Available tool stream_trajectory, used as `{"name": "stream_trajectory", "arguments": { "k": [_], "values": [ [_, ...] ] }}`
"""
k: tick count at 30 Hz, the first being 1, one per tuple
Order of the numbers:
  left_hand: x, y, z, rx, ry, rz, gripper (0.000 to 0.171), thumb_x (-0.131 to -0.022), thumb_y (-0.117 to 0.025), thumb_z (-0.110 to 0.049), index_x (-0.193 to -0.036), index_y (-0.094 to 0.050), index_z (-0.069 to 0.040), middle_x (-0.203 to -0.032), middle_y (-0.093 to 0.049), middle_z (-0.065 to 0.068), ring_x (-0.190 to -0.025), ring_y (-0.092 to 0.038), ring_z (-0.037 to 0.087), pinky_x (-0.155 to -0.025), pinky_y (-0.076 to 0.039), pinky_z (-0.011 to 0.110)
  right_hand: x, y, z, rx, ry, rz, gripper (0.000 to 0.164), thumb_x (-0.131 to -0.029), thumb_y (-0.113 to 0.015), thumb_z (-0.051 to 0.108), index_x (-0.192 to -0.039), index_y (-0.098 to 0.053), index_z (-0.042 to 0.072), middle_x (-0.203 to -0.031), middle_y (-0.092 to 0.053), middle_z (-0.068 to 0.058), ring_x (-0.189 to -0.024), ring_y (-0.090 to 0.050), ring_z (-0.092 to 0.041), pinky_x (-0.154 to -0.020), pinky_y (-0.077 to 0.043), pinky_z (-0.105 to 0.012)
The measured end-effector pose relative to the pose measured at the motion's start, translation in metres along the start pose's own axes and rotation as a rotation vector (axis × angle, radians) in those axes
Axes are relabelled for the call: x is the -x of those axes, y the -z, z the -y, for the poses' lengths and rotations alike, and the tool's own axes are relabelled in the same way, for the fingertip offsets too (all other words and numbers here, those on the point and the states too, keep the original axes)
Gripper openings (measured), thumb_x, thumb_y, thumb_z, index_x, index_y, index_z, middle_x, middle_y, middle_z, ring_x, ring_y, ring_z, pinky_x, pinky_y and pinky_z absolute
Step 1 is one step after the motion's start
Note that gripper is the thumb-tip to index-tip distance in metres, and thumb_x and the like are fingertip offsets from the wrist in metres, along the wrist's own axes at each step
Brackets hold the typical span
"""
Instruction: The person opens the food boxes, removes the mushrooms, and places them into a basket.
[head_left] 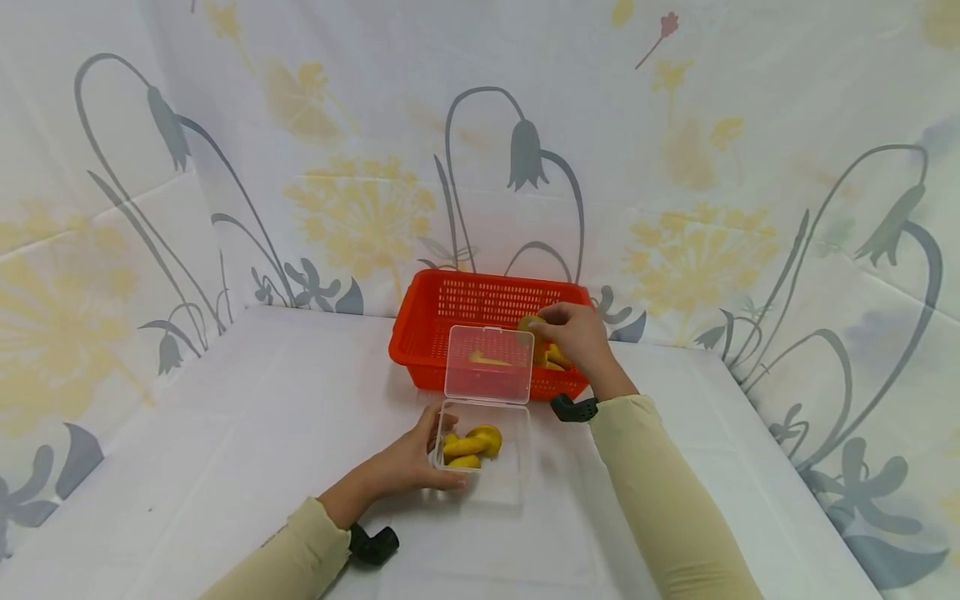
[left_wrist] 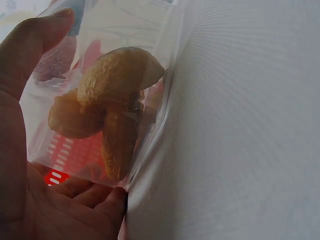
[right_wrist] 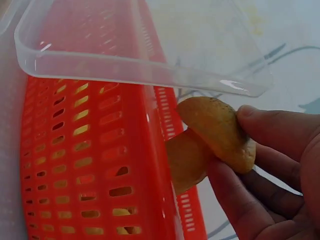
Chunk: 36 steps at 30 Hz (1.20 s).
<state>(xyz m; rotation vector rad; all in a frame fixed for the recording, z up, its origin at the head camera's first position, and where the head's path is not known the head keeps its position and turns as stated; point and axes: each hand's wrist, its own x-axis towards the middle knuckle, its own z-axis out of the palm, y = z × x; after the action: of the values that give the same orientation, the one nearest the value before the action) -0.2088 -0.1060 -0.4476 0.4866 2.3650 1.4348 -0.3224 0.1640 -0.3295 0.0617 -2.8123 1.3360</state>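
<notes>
Pinching a yellow mushroom (right_wrist: 215,130), its stem plain only in the right wrist view, is the right hand (head_left: 579,335); the left hand (head_left: 407,460) grips the clear box (head_left: 504,487).

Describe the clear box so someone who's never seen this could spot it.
Find the red basket on the white table. Just in front, on the person's side, the left hand holds the box, with yellow mushrooms inside. Unlike the slotted basket, it is see-through and smaller, with a raised lid.
</notes>
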Motion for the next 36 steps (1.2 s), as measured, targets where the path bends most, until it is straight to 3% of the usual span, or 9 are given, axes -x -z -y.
{"name": "stream_trajectory", "arguments": {
  "k": [6,17,28,36],
  "values": [
    [0.0,0.0,0.0,0.0,0.0,-0.005,0.112,-0.069,-0.085,-0.042,-0.15,-0.007,-0.035,-0.152,-0.036,0.005,-0.143,-0.033,0.033,-0.114,-0.032,0.055,-0.007,-0.003,-0.002,0.114,-0.017,0.034,0.039,-0.089,-0.069,0.038,-0.119,-0.065,0.013,-0.116,-0.064,-0.007,-0.101,-0.058,-0.027,-0.083,-0.057,-0.035],
    [0.001,0.001,-0.003,0.007,0.013,-0.005,0.113,-0.069,-0.085,-0.041,-0.15,-0.007,-0.035,-0.153,-0.035,0.005,-0.144,-0.03,0.034,-0.116,-0.03,0.054,-0.011,-0.006,-0.003,0.187,-0.055,0.087,0.044,-0.088,-0.07,0.034,-0.125,-0.064,0.01,-0.118,-0.066,-0.01,-0.094,-0.064,-0.025,-0.081,-0.059,-0.034],
    [0.0,0.0,-0.002,0.005,0.014,-0.003,0.115,-0.068,-0.085,-0.042,-0.151,-0.005,-0.035,-0.153,-0.035,0.005,-0.144,-0.031,0.033,-0.115,-0.031,0.054,-0.001,-0.002,-0.001,0.284,0.079,0.052,0.043,-0.089,-0.068,0.038,-0.121,-0.067,0.01,-0.112,-0.069,-0.008,-0.088,-0.063,-0.023,-0.073,-0.059,-0.031],
    [0.0,0.0,-0.001,0.008,0.013,-0.001,0.115,-0.068,-0.085,-0.042,-0.151,-0.005,-0.035,-0.153,-0.035,0.004,-0.144,-0.031,0.033,-0.115,-0.03,0.055,0.014,0.002,0.0,0.284,0.145,0.032,0.036,-0.091,-0.066,0.033,-0.119,-0.068,0.011,-0.109,-0.07,-0.008,-0.08,-0.067,-0.02,-0.071,-0.06,-0.031]
  ]
}}
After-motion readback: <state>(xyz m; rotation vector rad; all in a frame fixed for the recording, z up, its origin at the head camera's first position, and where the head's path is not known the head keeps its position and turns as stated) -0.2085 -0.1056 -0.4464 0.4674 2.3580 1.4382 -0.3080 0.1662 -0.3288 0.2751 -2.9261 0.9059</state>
